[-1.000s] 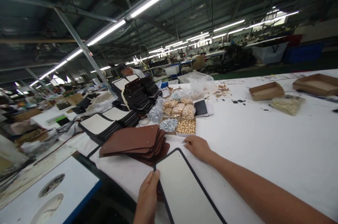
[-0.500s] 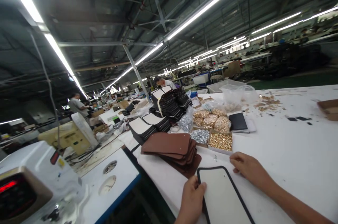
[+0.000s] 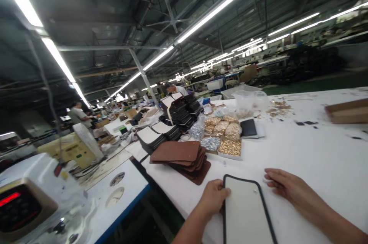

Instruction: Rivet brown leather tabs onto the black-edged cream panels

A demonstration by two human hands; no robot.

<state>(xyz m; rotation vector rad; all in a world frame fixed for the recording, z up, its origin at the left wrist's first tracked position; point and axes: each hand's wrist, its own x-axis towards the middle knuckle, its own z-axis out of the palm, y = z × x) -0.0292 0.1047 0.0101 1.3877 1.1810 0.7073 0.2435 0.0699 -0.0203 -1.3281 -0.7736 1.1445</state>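
My left hand [image 3: 214, 197] is closed on the left edge of a white panel with a black border [image 3: 246, 209], thumb on top and fingers underneath. A small metal rivet shows near the panel's upper right corner. To the right of the panel, apart from it, my right hand [image 3: 287, 184] hovers over the white table with thumb and fingers drawn together. Something small and pale may be at its fingertips, too small to name. Beyond my hands stand a box of gold rivets [image 3: 230, 147] and a box of silver rivets [image 3: 210, 143].
A stack of brown leather panels [image 3: 176, 152] lies left of the boxes, with black-edged panels [image 3: 151, 136] behind it. Bags of rivets [image 3: 221, 127], a black piece [image 3: 248, 127] and a cardboard tray [image 3: 349, 110] are on the table. At left stands a white machine [image 3: 31, 186].
My right hand has moved right, away from the panel's edge, and its fingers have straightened somewhat. The panel, still in my left hand, has shifted slightly right. The whole view has turned a little right.
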